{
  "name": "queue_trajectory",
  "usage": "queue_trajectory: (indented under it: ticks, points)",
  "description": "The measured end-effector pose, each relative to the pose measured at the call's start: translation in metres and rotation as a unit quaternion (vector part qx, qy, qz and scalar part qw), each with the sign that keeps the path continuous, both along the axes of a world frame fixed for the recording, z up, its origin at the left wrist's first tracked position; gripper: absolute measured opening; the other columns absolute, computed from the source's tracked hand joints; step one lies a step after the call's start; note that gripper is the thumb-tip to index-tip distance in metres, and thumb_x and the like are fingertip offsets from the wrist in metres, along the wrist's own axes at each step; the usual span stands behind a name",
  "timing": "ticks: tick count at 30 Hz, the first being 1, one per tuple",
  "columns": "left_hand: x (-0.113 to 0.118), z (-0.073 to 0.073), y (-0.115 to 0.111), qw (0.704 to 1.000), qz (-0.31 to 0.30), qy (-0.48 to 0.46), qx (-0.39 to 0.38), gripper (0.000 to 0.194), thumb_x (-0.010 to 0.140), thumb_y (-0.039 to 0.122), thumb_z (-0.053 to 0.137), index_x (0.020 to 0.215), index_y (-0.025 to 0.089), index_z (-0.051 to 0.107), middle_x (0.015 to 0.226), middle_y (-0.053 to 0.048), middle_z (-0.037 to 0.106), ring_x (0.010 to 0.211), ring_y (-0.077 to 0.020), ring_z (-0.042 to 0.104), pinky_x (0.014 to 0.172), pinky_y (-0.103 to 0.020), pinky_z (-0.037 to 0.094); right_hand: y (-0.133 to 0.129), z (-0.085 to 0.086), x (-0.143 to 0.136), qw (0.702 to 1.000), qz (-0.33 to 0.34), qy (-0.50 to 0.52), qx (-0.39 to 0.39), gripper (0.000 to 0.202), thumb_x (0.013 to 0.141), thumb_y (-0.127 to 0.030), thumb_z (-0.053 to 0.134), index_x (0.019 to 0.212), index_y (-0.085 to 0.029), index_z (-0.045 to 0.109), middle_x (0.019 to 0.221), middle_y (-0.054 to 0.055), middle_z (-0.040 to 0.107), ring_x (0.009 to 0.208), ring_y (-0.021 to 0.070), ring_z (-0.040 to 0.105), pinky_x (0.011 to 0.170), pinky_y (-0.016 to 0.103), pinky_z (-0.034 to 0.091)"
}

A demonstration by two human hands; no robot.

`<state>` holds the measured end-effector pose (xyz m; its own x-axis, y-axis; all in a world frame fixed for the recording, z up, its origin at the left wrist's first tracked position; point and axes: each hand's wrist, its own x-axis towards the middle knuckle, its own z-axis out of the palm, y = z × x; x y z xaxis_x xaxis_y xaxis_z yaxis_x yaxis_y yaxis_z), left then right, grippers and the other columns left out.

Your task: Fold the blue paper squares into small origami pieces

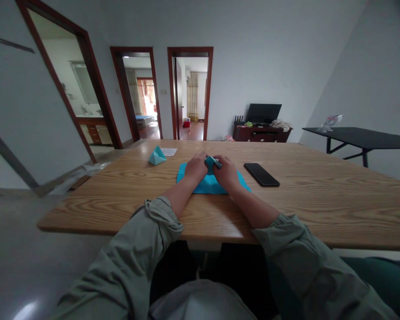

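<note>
My left hand (196, 166) and my right hand (226, 170) meet over a bright blue sheet (209, 187) lying on the wooden table. Between them is a small folded teal paper piece (210, 165), with both hands closed around its sides. A darker edge shows near its top right, too small to make out. My fingers hide much of the piece. Farther left on the table stands a pointed, folded light-teal paper shape (157, 156), apart from both hands.
A white slip of paper (169, 152) lies behind the folded shape. To the right of the blue sheet is a black phone (261, 174). The wooden table (323, 200) has its near edge below my forearms. A black table (363, 136) stands at the far right.
</note>
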<state>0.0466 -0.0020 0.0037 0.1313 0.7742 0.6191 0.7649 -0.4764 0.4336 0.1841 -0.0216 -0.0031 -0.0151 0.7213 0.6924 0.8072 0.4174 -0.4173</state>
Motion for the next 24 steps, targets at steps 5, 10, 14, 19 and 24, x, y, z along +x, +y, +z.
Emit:
queue_trajectory:
  ticks: [5, 10, 14, 19, 24]
  points:
    - [-0.01, 0.0, 0.008, 0.997, -0.058, -0.045, 0.002, 0.035, 0.07, 0.003, 0.052, 0.097, 0.02, 0.065, 0.1, -0.006, 0.068, 0.096, -0.0245, 0.061, 0.086, -0.034, 0.045, 0.009, -0.001, 0.014, 1.0, 0.007, 0.011, 0.001, 0.029, 0.074, -0.014, 0.052, 0.098, -0.019, 0.068, 0.094, 0.008, 0.061, 0.088, 0.0211, 0.059, 0.082, 0.033, 0.046]
    - [-0.018, 0.002, 0.015, 0.978, -0.149, -0.143, -0.031, 0.042, 0.064, 0.001, 0.046, 0.095, 0.018, 0.069, 0.101, -0.003, 0.069, 0.101, -0.0197, 0.061, 0.094, -0.032, 0.044, 0.014, -0.001, 0.025, 0.994, 0.08, 0.077, -0.013, 0.041, 0.072, -0.011, 0.051, 0.109, -0.019, 0.066, 0.104, 0.007, 0.063, 0.091, 0.0194, 0.059, 0.087, 0.036, 0.047]
    - [-0.024, 0.0, 0.021, 0.955, -0.19, -0.215, -0.071, 0.038, 0.065, 0.003, 0.045, 0.087, 0.017, 0.072, 0.109, -0.005, 0.068, 0.107, -0.0193, 0.059, 0.098, -0.033, 0.041, 0.015, -0.002, 0.03, 0.936, 0.222, 0.199, -0.185, 0.058, 0.076, -0.012, 0.049, 0.132, -0.025, 0.051, 0.099, 0.003, 0.067, 0.067, 0.0128, 0.061, 0.067, 0.032, 0.054]
    - [-0.027, -0.002, 0.023, 0.926, -0.217, -0.285, -0.124, 0.031, 0.064, 0.006, 0.046, 0.079, 0.016, 0.071, 0.115, -0.008, 0.065, 0.108, -0.0218, 0.059, 0.094, -0.037, 0.045, 0.008, 0.003, 0.036, 0.869, 0.305, 0.259, -0.29, 0.051, 0.077, -0.017, 0.054, 0.127, -0.024, 0.056, 0.089, 0.003, 0.069, 0.069, 0.0143, 0.066, 0.064, 0.028, 0.054]
    - [-0.029, 0.001, 0.019, 0.911, -0.229, -0.311, -0.144, 0.023, 0.064, 0.009, 0.049, 0.075, 0.015, 0.068, 0.118, -0.008, 0.064, 0.106, -0.0227, 0.059, 0.089, -0.038, 0.048, -0.006, 0.017, 0.04, 0.824, 0.347, 0.288, -0.343, 0.043, 0.076, -0.026, 0.053, 0.119, -0.023, 0.058, 0.103, 0.005, 0.067, 0.08, 0.0171, 0.067, 0.068, 0.029, 0.052]
